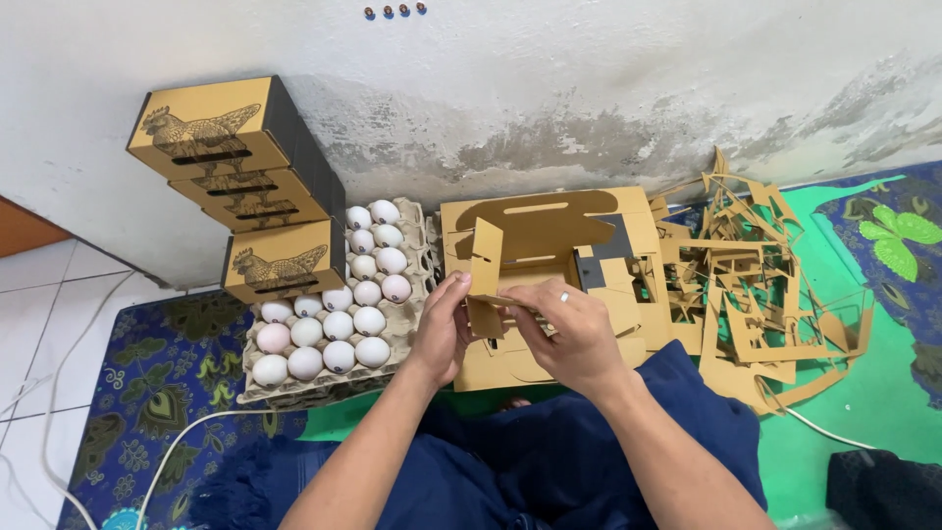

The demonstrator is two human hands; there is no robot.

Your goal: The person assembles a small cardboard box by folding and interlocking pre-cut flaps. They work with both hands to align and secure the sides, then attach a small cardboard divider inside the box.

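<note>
The person sits on the floor with both hands up in front of them. The left hand (pixel 444 329) pinches one side of a flat brown cardboard box piece with cut-out flaps (pixel 488 267), and the right hand (pixel 569 329), with a ring on one finger, grips the other side. One flap stands up between the hands, so it looks like the two hands hold it tight to bend it into shape.

The piece sits just above a stack of flat brown cardboard sheets (pixel 549 221), close enough to reach. To the right lies a heap of thin brown cardboard scraps (pixel 765 285), pushed away from the hands.

On the left is a grey paper egg tray (pixel 417 224) full of white eggs (pixel 339 324). Three finished brown boxes with a chicken picture (pixel 240 191) are piled by the wall, and the lowest one rests on the tray.
</note>
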